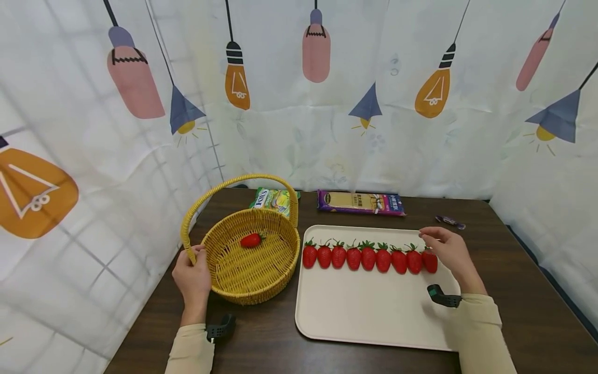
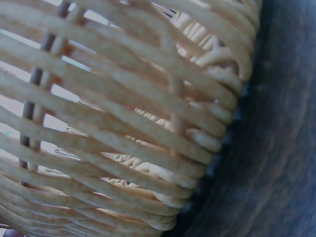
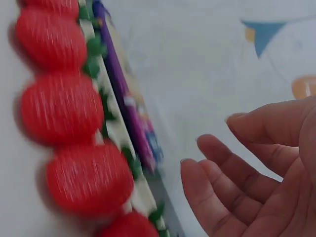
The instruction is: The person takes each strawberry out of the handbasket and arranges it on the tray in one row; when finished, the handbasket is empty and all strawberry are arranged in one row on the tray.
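Note:
At the left of the head view stands a yellow woven basket (image 1: 252, 297) with a tall arched handle (image 1: 233, 181). One red strawberry (image 1: 250, 240) lies inside it. My left hand (image 1: 192, 278) grips the basket where the handle meets the rim; the left wrist view is filled by the basket's weave (image 2: 123, 98). Several strawberries (image 1: 368, 258) with green leaves line the upper part of a cream tray (image 1: 374, 311). Over the right end of that row hovers my right hand (image 1: 450, 254), thumb and fingers apart and nothing between them in the right wrist view.
A green FOX'S candy bag (image 1: 273, 200) sits behind the basket. Beyond the tray lies a purple and tan packet (image 1: 359, 203). A small dark-wrapped sweet (image 1: 450, 222) is at the back right. A patterned curtain (image 1: 299, 130) closes off the back of the dark wooden table (image 1: 266, 343).

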Demonstrator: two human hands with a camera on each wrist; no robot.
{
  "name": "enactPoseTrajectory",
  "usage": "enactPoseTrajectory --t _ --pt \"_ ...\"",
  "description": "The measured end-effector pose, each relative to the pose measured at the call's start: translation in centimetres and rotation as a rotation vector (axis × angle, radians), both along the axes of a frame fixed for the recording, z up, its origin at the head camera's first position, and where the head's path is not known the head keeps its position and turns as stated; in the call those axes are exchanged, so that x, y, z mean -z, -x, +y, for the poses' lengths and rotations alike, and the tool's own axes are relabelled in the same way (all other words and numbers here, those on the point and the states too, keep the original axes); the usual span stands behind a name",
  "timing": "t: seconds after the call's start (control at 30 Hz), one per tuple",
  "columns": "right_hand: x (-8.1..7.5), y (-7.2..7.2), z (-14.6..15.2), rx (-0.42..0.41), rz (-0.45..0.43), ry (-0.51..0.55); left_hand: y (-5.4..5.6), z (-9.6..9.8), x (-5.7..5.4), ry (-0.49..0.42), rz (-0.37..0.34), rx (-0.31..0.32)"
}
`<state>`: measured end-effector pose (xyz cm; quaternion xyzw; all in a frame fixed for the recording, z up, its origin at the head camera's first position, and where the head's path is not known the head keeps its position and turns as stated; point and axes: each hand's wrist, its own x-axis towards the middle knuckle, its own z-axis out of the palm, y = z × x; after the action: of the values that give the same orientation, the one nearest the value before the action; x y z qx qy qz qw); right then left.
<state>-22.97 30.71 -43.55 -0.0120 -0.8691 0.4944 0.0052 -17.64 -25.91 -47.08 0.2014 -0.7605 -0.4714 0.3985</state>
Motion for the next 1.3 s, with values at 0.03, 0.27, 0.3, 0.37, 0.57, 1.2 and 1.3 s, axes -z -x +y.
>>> enactPoseTrajectory --t 0.03,0.27,0.3,0.37,0.57,1.2,1.3 --pt "-0.1 0.0 -0.7 -0.021 0.012 0.017 0.0 0.0 0.0 0.000 -0.001 0.001" --pt "-0.9 0.1 -7.0 -0.178 0.053 0.152 0.0 0.1 0.1 -0.001 0.003 0.004" --pt "-1.1 0.2 -8.0 -0.207 0.057 0.173 0.0 0.0 0.1 -0.002 0.003 0.004" --pt "-1.4 0.2 -10.1 -0.266 0.063 0.216 0.0 0.0 0.0 -0.005 0.002 0.000" --pt "-2.3 0.4 -16.3 -0.391 0.082 0.275 -0.1 -0.1 -0.2 0.005 -0.001 -0.002" --pt "-1.9 1.3 -28.0 -0.566 0.002 0.320 0.0 -0.1 0.0 0.001 0.009 -0.001" --pt "-1.9 1.4 -29.2 -0.586 0.000 0.296 0.0 -0.1 0.0 -0.001 0.010 0.002"
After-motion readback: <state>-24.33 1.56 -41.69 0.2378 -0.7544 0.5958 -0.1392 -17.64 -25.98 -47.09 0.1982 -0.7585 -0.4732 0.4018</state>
